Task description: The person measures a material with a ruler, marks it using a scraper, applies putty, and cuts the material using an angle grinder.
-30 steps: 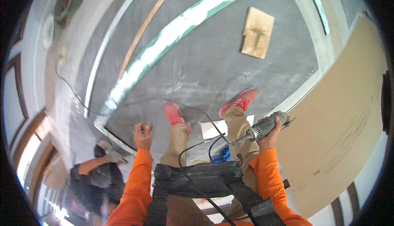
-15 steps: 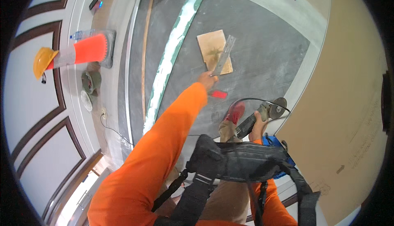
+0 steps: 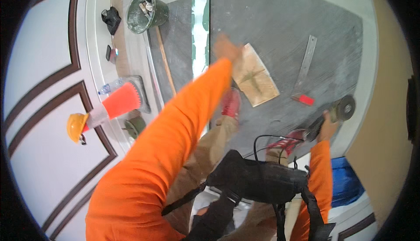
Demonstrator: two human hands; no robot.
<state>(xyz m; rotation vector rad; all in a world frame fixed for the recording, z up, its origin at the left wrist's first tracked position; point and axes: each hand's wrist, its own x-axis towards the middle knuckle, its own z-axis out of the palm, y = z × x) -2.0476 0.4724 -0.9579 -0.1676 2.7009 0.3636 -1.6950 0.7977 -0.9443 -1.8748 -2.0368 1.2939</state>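
Observation:
My right hand [image 3: 327,128] is wrapped round an angle grinder [image 3: 337,113], whose disc points to the far right above the grey floor. My left hand [image 3: 227,49] reaches forward over the floor at the upper left corner of a tan tile-like piece [image 3: 258,83] with a dark cross-shaped smudge. Motion smears its fingers, so I cannot tell whether it grips the piece. To the right of the tan piece lies a try square with a metal ruler blade [image 3: 307,59] and a red end [image 3: 306,100]; neither hand touches it.
A white-and-green strip [image 3: 201,26] runs along the floor beyond my left arm. Left of it stand a bucket [image 3: 160,13] with tools, a wooden stick [image 3: 165,61], and an orange cone [image 3: 120,101] lying with a yellow helmet [image 3: 77,127]. A black cord [image 3: 275,137] loops near my red shoes.
My left hand has let go of the try square, which now lies to the right, and has moved to the tan piece. My view has shifted; the grinder stays in my right hand.

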